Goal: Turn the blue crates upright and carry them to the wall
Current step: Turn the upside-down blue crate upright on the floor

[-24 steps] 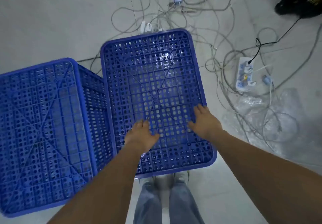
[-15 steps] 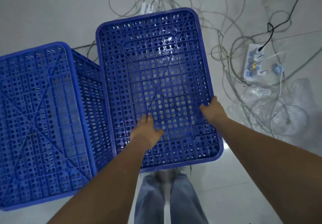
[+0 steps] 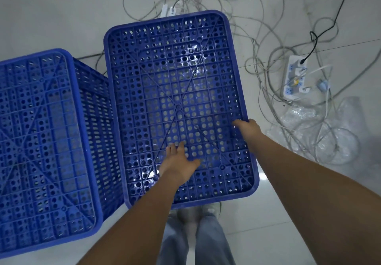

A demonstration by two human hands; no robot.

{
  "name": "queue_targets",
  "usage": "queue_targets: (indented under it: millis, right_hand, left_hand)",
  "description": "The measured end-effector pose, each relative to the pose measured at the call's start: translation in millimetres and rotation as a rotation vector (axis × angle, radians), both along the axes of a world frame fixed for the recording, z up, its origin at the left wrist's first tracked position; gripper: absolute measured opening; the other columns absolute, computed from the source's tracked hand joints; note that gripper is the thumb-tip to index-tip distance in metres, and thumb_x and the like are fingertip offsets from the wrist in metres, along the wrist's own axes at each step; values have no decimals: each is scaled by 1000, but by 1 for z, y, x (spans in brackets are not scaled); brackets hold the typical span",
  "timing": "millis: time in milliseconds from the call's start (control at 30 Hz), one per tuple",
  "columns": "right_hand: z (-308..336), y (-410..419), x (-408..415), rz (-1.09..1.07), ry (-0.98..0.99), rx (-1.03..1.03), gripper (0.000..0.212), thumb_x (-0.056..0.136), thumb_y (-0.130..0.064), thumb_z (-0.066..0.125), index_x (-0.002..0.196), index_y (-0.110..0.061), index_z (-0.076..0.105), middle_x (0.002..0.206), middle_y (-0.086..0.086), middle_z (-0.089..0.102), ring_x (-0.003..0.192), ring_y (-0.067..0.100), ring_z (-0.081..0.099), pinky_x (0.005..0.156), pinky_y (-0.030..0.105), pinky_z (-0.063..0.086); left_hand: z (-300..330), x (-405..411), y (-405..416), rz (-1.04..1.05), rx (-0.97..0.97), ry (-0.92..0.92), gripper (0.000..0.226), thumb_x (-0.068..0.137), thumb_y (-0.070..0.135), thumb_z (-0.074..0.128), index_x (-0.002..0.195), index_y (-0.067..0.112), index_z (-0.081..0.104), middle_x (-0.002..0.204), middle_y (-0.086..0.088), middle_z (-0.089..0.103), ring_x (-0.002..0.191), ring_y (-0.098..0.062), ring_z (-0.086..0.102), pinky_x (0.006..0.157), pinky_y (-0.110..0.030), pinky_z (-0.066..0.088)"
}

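Observation:
Two blue perforated crates stand upside down on the pale floor, side by side. The right crate [image 3: 177, 91] shows its gridded bottom with a diagonal cross. My left hand [image 3: 179, 164] lies flat on that bottom near the front, fingers spread. My right hand [image 3: 248, 129] curls over the crate's right edge, fingers hooked down the side. The left crate [image 3: 41, 141] sits lower and touches the right one; neither hand is on it.
A tangle of white and grey cables [image 3: 257, 43] covers the floor behind and right of the crates. A white power strip [image 3: 293, 78] and clear plastic wrap [image 3: 321, 132] lie at the right. My feet and jeans [image 3: 195, 235] are just below the crate.
My right hand slid from the crate's bottom surface outward to its right edge and hooked over it. My left hand stayed flat on the bottom.

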State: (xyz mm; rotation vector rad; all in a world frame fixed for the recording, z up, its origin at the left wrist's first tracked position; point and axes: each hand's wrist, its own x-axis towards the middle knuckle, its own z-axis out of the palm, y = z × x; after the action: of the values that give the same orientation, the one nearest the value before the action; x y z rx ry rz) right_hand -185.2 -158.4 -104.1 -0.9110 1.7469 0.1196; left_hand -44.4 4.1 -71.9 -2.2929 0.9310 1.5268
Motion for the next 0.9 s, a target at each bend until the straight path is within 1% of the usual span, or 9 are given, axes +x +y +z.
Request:
queue_targets:
  millis: [100,167,233,300,367,467,600,767,900]
  right_hand:
    - [2,-4,-6,-23,-17,2,62,86,-35,58,134,0,42,128,16,53,109,35,55,91,43,48]
    - [5,-3,-5,0,-19,-38,42,86,-34,59,109,1,54,99,16,58,89,32,59,77,40,50]
    - [9,2,-3,90,37,-101,33,86,-33,60,71,-7,46,67,8,46,59,23,47,55,30,38]
    - [11,11,-1,189,98,-180,45,86,-34,62,58,-15,32,55,2,34,48,18,36,45,28,27]
    - [15,24,-1,247,105,-273,47,86,-34,65,57,-15,33,53,0,38,47,15,39,43,28,28]
    - [26,43,-3,242,48,-359,36,85,-33,68,69,-15,42,61,-4,48,52,8,45,40,19,32]
    - [42,63,-6,228,-10,-443,28,87,-31,66,84,-10,48,69,-8,46,59,4,43,45,15,30]
    - [74,81,-3,127,-44,-590,28,86,-24,67,73,-17,43,63,-6,39,54,8,36,49,8,37]
    - [100,86,9,167,-52,-625,26,84,-25,69,80,-14,46,66,-7,39,57,9,37,50,17,33]
  left_hand:
    - [2,7,3,46,-21,12,84,89,57,45,153,29,-1,163,1,-6,148,-21,16,89,-38,52]
    - [5,13,3,100,-28,2,83,88,57,45,153,30,0,163,0,0,140,-24,34,82,-35,51]
    - [8,14,4,114,-11,-24,85,88,58,43,153,27,-2,163,-3,2,140,-27,34,87,-38,50]
    - [10,15,5,114,22,-54,89,88,61,42,153,22,-6,163,-7,0,146,-29,21,94,-41,48]
    - [12,16,7,103,46,-87,91,87,63,41,153,22,-6,162,-10,1,148,-29,11,98,-45,47]
    - [15,21,11,89,44,-145,84,87,64,39,152,23,7,155,-15,26,139,-33,32,94,-46,49]
    - [21,26,23,115,-43,-220,73,89,61,41,148,23,22,119,-14,63,102,-32,61,64,-33,49]
    - [28,20,38,185,-131,-204,68,90,58,40,147,27,20,119,-11,58,72,-24,56,47,-26,32]
    - [27,15,42,307,-175,-156,64,92,54,40,146,31,16,126,-13,55,56,-16,47,40,-23,27]
